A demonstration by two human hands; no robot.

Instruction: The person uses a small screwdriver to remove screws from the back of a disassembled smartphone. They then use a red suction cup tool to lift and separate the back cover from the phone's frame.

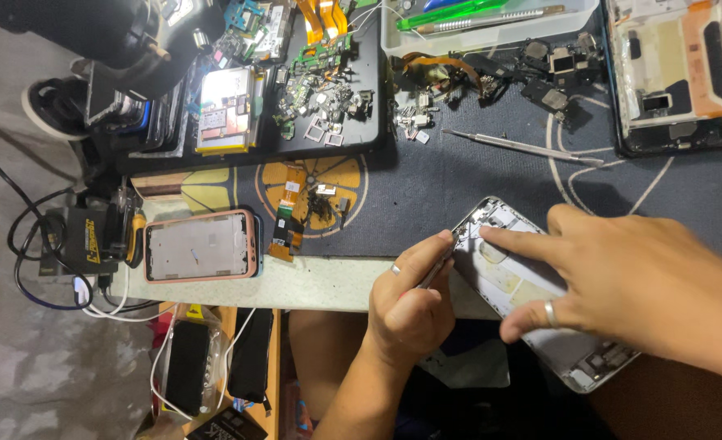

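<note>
An opened silver phone housing [514, 281] lies tilted over the front edge of the dark work mat [459, 187]. My right hand [630, 281] rests on it, index finger pressed near its upper end and thumb along its lower side. My left hand [410, 297] is closed on a thin metal tool [436, 269], whose tip touches the housing's top left corner. Each hand wears a ring.
A pink-rimmed phone frame [202, 246] lies at the left. Behind it a black tray [320, 90] holds several small parts and boards. Metal tweezers [524, 147], another opened phone [675, 73], a clear plastic box [483, 28] and a microscope base [75, 98] lie farther back.
</note>
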